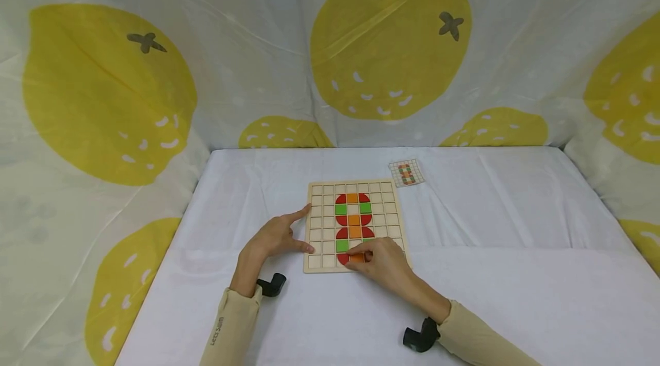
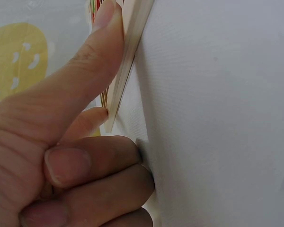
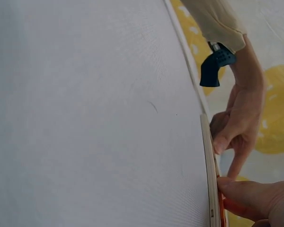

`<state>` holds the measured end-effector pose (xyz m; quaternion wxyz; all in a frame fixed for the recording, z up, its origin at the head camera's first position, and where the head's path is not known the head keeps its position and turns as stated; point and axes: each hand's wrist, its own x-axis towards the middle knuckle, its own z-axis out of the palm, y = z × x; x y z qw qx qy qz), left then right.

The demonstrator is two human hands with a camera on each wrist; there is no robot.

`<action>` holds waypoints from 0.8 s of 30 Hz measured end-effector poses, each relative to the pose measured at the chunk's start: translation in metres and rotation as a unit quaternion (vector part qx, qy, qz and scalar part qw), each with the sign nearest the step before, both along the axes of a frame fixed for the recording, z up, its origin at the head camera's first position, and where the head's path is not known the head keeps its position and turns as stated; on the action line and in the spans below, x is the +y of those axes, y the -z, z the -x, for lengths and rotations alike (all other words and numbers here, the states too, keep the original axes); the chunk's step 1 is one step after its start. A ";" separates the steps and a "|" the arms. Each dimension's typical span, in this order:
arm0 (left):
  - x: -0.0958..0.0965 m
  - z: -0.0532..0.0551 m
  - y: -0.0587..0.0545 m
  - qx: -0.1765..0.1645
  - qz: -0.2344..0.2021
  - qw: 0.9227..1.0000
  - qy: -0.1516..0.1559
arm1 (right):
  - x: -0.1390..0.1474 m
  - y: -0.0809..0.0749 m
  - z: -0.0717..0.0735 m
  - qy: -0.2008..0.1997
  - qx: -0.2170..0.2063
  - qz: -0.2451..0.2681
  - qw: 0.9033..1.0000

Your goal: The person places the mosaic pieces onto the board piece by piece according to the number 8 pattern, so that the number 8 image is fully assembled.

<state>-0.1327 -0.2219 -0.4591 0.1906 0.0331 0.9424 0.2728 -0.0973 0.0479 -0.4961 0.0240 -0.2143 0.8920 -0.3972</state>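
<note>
A square wooden grid board (image 1: 322,234) lies on the white cloth. Red rounded tiles (image 1: 341,220), orange square tiles (image 1: 354,231) and green square tiles (image 1: 342,246) sit in its middle columns. My left hand (image 1: 273,237) is at the board's left side, thumb and index finger spread and touching it; in the left wrist view its other fingers curl beside the board. With thumb and index finger my right hand (image 1: 384,263) pinches a red rounded tile (image 1: 342,259) in the bottom row. An orange tile (image 1: 357,259) shows between those fingers. The hand covers nearby cells.
A small pattern card (image 1: 406,173) with a matching coloured grid lies beyond the board's upper right corner. Lemon-print cloth (image 1: 392,39) hangs behind and at the sides. Each wrist carries a black camera mount (image 1: 421,336).
</note>
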 end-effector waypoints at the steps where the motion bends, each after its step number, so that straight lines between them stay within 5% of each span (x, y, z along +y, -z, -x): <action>1: 0.000 0.000 0.000 -0.001 -0.001 1.000 -0.001 | 0.000 0.000 0.000 0.001 0.000 -0.001 1.000; 24: 0.000 -0.001 0.000 -0.005 -0.005 1.000 -0.005 | 0.001 -0.001 -0.001 -0.002 0.002 -0.021 1.000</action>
